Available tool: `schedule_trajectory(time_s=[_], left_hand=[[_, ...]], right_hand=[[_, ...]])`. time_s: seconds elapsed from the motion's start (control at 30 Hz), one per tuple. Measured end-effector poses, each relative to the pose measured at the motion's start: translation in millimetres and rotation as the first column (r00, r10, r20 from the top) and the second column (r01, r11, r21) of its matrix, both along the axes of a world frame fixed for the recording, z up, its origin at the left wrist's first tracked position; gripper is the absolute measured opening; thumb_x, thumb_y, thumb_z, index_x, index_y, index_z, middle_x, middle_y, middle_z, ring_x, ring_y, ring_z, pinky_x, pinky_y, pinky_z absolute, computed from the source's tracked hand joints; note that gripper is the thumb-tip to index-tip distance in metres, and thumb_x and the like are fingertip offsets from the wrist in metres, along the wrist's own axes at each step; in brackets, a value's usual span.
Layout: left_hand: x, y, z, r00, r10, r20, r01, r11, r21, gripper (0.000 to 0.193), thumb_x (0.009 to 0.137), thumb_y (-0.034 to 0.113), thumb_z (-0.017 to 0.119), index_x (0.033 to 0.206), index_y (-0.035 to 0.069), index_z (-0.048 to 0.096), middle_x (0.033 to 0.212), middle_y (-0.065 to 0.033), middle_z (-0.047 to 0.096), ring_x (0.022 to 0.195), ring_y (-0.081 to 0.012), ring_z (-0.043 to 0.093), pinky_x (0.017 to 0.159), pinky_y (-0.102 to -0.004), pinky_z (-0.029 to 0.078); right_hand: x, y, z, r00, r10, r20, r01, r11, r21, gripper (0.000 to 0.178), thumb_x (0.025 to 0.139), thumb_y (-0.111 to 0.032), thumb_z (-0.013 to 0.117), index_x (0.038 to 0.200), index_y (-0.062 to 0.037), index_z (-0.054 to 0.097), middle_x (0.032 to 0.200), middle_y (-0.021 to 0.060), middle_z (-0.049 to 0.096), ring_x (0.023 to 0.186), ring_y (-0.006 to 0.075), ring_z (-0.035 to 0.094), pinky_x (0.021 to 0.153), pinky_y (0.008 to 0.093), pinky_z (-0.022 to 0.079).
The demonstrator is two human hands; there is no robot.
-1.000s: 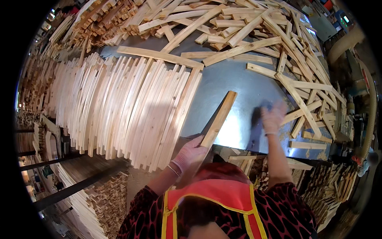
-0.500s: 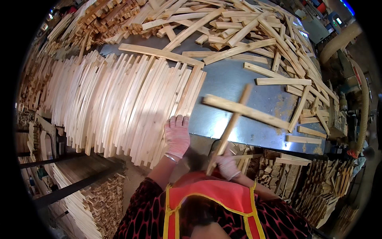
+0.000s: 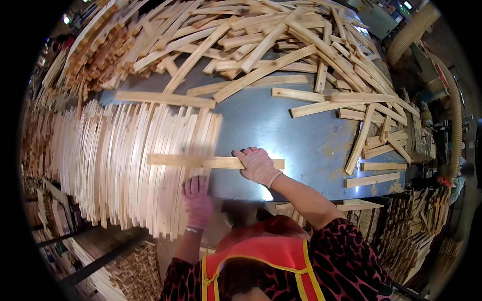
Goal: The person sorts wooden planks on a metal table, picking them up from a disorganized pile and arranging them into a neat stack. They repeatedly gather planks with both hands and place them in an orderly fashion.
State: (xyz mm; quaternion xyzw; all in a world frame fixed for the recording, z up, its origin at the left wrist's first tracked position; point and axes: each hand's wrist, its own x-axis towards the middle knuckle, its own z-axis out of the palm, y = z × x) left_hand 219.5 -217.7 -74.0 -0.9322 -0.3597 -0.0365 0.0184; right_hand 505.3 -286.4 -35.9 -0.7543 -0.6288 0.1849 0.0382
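Right hand (image 3: 258,166), gloved, was closed around 1 wood strip (image 3: 221,162), near its right end. Left hand (image 3: 197,203), also gloved, was open, fingers extended, nothing visibly held; blurred by the near ends of the slat row (image 3: 125,165), couldn't tell if touching. Strip was crosswise: left part over the slats, right part over the metal surface (image 3: 251,120); contact underneath unclear. Loose pile (image 3: 271,41) covered the surface's far side. Ribbed hose (image 3: 454,120) hung beyond, on the right.
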Motion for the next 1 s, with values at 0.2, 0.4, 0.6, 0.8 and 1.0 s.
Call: schedule_trajectory(time_s=[0.2,0.4,0.6,0.8,1.0], left_hand=[[7,-2,0,0.999,0.033,-0.022,-0.033,0.999,-0.012,0.059,0.087,0.025,0.060,0.144,0.009,0.058,0.144,-0.0150,0.055,0.141,-0.0365,0.048,0.123,-0.0562,0.033],[2,3,-10,0.999,-0.005,0.042,0.004,0.999,0.032,0.055,0.087,0.021,0.060,0.140,0.007,0.059,0.141,-0.0148,0.057,0.138,-0.0361,0.050,0.122,-0.0568,0.035],[0,-6,5,0.999,0.038,-0.002,-0.038,0.999,-0.025,0.059,0.085,0.021,0.066,0.142,0.006,0.057,0.143,-0.0146,0.055,0.139,-0.0363,0.048,0.122,-0.0570,0.034],[14,-5,27,0.993,0.070,0.092,-0.046,0.968,-0.247,0.067,0.086,0.030,0.072,0.146,0.006,0.055,0.146,-0.0142,0.053,0.140,-0.0360,0.046,0.123,-0.0566,0.032],[23,-5,23,0.999,-0.039,0.030,0.041,0.996,-0.073,0.076,0.081,0.032,0.073,0.149,0.009,0.048,0.146,-0.0114,0.050,0.136,-0.0343,0.047,0.118,-0.0532,0.035]], right_hand=[[219,-54,20,0.968,-0.194,0.159,0.103,0.885,0.454,0.043,0.080,-0.008,0.067,0.121,-0.0192,0.074,0.120,0.0074,0.070,0.116,0.0276,0.064,0.107,0.0438,0.048],[321,-77,26,0.843,-0.389,0.370,0.451,0.888,-0.093,0.055,0.087,-0.013,0.061,0.142,-0.0167,0.061,0.143,0.0158,0.064,0.135,0.0359,0.057,0.112,0.0469,0.045],[214,-134,39,0.839,-0.527,-0.133,0.518,0.850,-0.100,0.081,0.082,-0.022,0.075,0.158,-0.0121,0.049,0.134,0.0240,0.070,0.125,0.0357,0.068,0.104,0.0425,0.054],[-8,-135,-11,0.390,-0.653,-0.650,0.478,0.746,-0.463,0.088,0.087,-0.050,0.074,0.159,-0.0105,0.043,0.099,0.0222,0.075,0.090,0.0305,0.074,0.086,0.0413,0.059],[-131,-72,-2,0.763,-0.109,-0.638,-0.043,0.975,-0.218,0.073,0.096,-0.036,0.064,0.158,-0.0085,0.040,0.129,0.0273,0.069,0.117,0.0429,0.068,0.104,0.0444,0.054]])
